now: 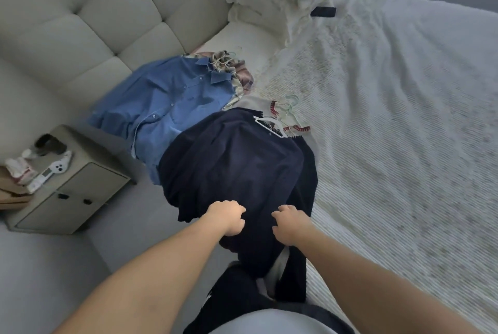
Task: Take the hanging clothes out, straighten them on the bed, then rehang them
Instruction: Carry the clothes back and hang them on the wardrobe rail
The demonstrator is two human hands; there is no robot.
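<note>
Straightening the navy garment [237, 169] on the bed [404, 131]: its lower edge is pinched by the left hand [227, 216] and right hand [289, 223]; an even pull toward the body is best, so that the white hanger [270, 126] is not dragged.

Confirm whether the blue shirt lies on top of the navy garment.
No, the navy garment overlaps the lower edge of the blue shirt, which lies beside it toward the headboard.

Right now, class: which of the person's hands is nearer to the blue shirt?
Left. The left hand grips the navy garment on the side where the blue shirt lies; the right hand grips it farther toward the bedspread side.
</note>
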